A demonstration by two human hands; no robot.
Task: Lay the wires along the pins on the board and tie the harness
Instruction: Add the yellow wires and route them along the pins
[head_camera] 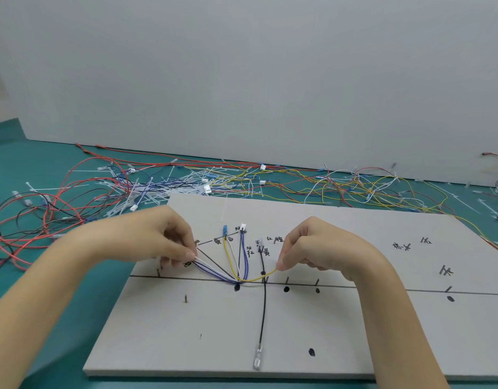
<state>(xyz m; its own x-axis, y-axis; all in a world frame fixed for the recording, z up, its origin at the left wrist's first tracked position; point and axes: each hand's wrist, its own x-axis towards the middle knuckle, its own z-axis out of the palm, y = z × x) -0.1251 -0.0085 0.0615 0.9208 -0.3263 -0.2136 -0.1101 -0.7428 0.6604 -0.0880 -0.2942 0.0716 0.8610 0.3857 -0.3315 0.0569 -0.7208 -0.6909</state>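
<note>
a grey board lies on the green table; nearest, a black wire with a metal terminal runs up the board across a drawn line; the left hand pinches white and purple wires that dip to a pin; the right hand pinches a yellow wire leading from the same pin; behind, a blue connector and a white connector; farthest, loose wires and cable ties heaped on the table.
</note>
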